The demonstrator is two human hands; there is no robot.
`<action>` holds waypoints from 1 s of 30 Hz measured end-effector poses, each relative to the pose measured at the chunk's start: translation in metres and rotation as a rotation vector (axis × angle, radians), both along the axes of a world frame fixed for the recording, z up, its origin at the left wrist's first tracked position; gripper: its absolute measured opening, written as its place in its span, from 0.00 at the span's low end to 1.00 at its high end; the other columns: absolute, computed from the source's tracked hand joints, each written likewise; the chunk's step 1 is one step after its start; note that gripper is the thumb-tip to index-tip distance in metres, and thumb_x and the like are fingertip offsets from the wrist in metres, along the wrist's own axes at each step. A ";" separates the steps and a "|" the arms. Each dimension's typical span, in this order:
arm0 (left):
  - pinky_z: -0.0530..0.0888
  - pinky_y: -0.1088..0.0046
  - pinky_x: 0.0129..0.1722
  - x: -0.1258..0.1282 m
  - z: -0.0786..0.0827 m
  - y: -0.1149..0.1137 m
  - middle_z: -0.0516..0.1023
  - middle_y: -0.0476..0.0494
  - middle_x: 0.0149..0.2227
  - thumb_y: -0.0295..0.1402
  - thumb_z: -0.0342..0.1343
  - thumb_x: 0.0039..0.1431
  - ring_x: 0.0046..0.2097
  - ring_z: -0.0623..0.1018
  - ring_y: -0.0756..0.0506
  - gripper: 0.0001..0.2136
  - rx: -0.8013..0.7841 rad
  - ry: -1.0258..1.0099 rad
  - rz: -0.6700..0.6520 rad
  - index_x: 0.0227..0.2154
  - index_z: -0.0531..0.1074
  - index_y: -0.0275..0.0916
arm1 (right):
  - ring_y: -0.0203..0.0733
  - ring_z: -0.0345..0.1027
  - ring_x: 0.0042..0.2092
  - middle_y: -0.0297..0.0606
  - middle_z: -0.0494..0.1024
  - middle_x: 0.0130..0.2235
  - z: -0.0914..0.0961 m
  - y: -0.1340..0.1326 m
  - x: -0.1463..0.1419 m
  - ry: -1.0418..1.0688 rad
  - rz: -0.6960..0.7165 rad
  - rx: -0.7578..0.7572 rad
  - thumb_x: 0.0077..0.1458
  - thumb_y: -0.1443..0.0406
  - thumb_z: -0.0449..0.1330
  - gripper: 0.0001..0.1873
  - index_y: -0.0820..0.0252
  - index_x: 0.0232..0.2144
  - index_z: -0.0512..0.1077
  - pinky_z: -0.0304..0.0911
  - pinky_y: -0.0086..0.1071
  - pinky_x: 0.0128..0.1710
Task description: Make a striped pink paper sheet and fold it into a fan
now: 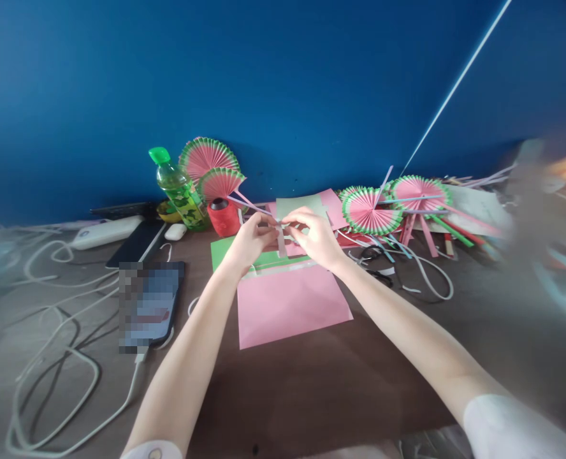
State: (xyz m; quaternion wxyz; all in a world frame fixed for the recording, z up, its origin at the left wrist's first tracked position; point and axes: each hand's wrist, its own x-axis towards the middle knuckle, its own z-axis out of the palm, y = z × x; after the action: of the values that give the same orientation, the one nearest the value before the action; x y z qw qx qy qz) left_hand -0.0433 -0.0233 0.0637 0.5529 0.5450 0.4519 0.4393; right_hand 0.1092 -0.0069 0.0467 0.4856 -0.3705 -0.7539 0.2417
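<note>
left hand [253,238] and right hand [314,238] nearly meet above the green sheet [269,260]. left grip looks pinched on a pale strip [282,245], which sits between the hands; right grip curls close to it, can't tell if pinching. to do it well: light even pressure, strip kept flat, no twisting, since thin paper would likely crease. pink sheet [290,303], smooth, straight-edged, lies nearer on the counter [331,382]. pleated fan [371,211] at right: pink folds, green zigzag rim. clear plastic bottle [181,199] far left.
</note>
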 end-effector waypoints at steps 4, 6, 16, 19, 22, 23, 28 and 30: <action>0.75 0.64 0.36 0.000 0.002 0.000 0.76 0.48 0.28 0.28 0.56 0.50 0.31 0.79 0.46 0.08 0.020 0.030 -0.011 0.30 0.61 0.38 | 0.36 0.67 0.32 0.39 0.71 0.35 0.000 -0.002 -0.001 -0.050 0.005 -0.031 0.50 0.71 0.54 0.08 0.62 0.30 0.74 0.64 0.31 0.35; 0.75 0.65 0.35 0.000 0.002 0.000 0.76 0.49 0.28 0.28 0.54 0.51 0.30 0.79 0.46 0.06 0.035 0.041 -0.012 0.31 0.61 0.39 | 0.36 0.67 0.33 0.39 0.72 0.34 0.002 -0.004 -0.001 -0.055 -0.003 -0.023 0.50 0.70 0.55 0.07 0.63 0.29 0.74 0.64 0.32 0.36; 0.70 0.75 0.28 0.000 -0.006 0.000 0.74 0.50 0.24 0.33 0.49 0.55 0.28 0.76 0.48 0.04 0.286 0.363 0.010 0.33 0.61 0.41 | 0.36 0.65 0.31 0.36 0.68 0.30 0.001 -0.003 0.002 -0.074 0.018 0.072 0.53 0.68 0.54 0.07 0.61 0.23 0.67 0.62 0.31 0.34; 0.65 0.78 0.24 0.001 -0.002 -0.004 0.75 0.50 0.25 0.32 0.48 0.56 0.26 0.73 0.51 0.02 0.404 0.605 0.078 0.31 0.63 0.40 | 0.35 0.64 0.31 0.35 0.66 0.29 0.000 -0.003 0.001 -0.112 -0.015 0.110 0.53 0.67 0.52 0.08 0.61 0.23 0.65 0.61 0.30 0.34; 0.65 0.79 0.27 0.003 0.001 -0.006 0.76 0.50 0.27 0.29 0.46 0.56 0.27 0.73 0.51 0.02 0.456 0.699 0.110 0.30 0.63 0.39 | 0.35 0.64 0.31 0.35 0.65 0.29 -0.001 -0.002 0.001 -0.127 -0.026 0.104 0.52 0.69 0.52 0.06 0.61 0.24 0.64 0.61 0.30 0.34; 0.65 0.79 0.28 0.003 0.002 -0.007 0.76 0.49 0.27 0.29 0.46 0.56 0.28 0.73 0.51 0.03 0.461 0.716 0.113 0.29 0.63 0.39 | 0.35 0.64 0.31 0.35 0.65 0.29 -0.001 -0.002 0.002 -0.127 -0.019 0.097 0.52 0.69 0.53 0.06 0.61 0.24 0.64 0.61 0.30 0.34; 0.65 0.78 0.28 0.004 0.001 -0.007 0.76 0.50 0.27 0.29 0.46 0.55 0.27 0.72 0.51 0.03 0.441 0.726 0.108 0.28 0.63 0.39 | 0.34 0.62 0.29 0.33 0.63 0.28 -0.001 -0.002 0.002 -0.160 -0.003 0.085 0.51 0.70 0.52 0.07 0.60 0.23 0.61 0.60 0.29 0.32; 0.65 0.78 0.26 0.004 -0.001 -0.006 0.75 0.51 0.25 0.29 0.47 0.55 0.25 0.71 0.52 0.02 0.422 0.649 0.111 0.28 0.62 0.39 | 0.34 0.61 0.28 0.33 0.61 0.28 -0.001 -0.004 0.001 -0.181 -0.026 0.127 0.51 0.70 0.52 0.07 0.59 0.23 0.59 0.59 0.29 0.31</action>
State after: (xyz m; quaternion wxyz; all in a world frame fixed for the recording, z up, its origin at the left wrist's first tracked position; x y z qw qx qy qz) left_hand -0.0390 -0.0294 0.0628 0.2324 0.7321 0.5318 0.3567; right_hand 0.1106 -0.0110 0.0461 0.4414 -0.3690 -0.8035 0.1526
